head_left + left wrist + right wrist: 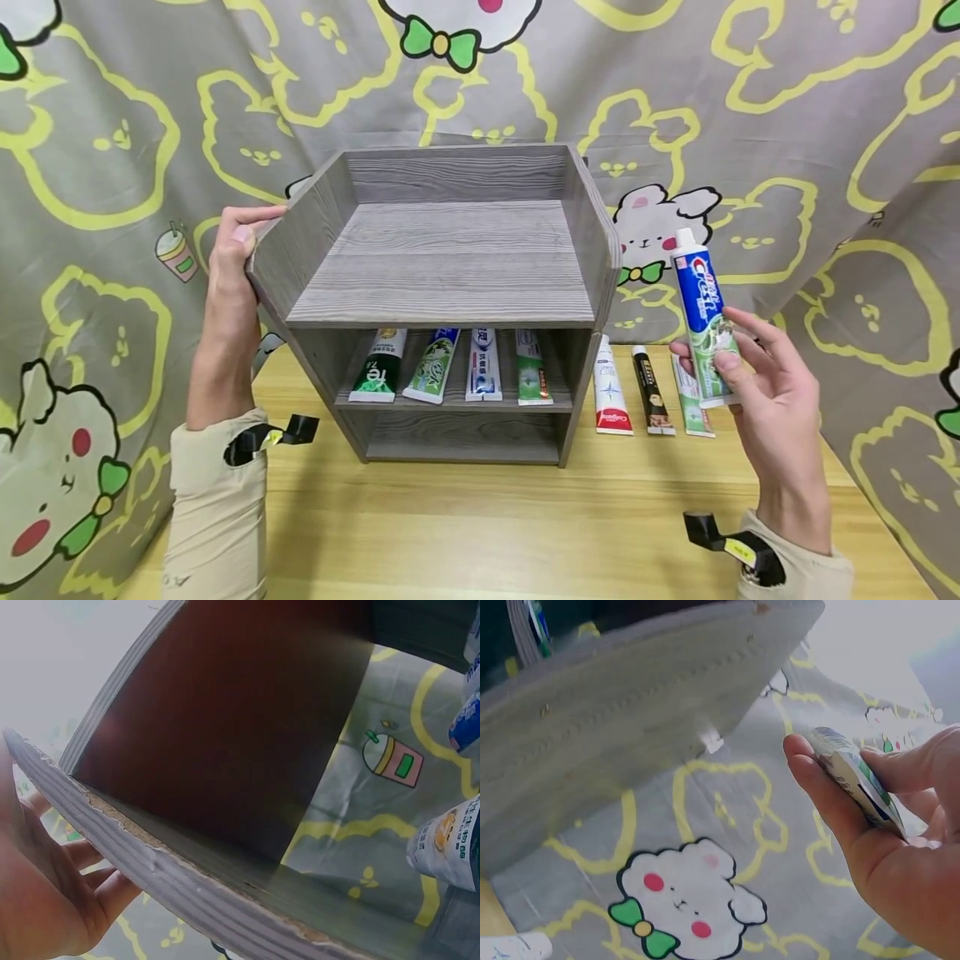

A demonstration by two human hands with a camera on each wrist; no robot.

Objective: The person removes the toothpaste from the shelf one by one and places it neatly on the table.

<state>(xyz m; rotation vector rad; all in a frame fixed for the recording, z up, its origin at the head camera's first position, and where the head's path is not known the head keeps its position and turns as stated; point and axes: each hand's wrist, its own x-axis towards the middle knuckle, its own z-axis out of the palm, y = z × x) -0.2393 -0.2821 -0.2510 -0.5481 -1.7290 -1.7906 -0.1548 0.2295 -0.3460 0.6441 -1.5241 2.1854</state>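
Note:
My right hand holds a blue, white and green Crest toothpaste tube between thumb and fingers, cap up, right of the grey wooden shelf unit. The right wrist view shows this tube edge-on in the hand. My left hand rests against the outer face of the unit's left side panel. In the left wrist view, that hand's fingers touch the panel from outside; none show on its inner face. On the middle shelf lie several toothpaste tubes, including a dark green one and a white-blue one.
Right of the unit, on the wooden table, lie a white-red Colgate tube, a black tube and a green-white tube partly behind my right hand. A patterned grey curtain hangs behind and at both sides.

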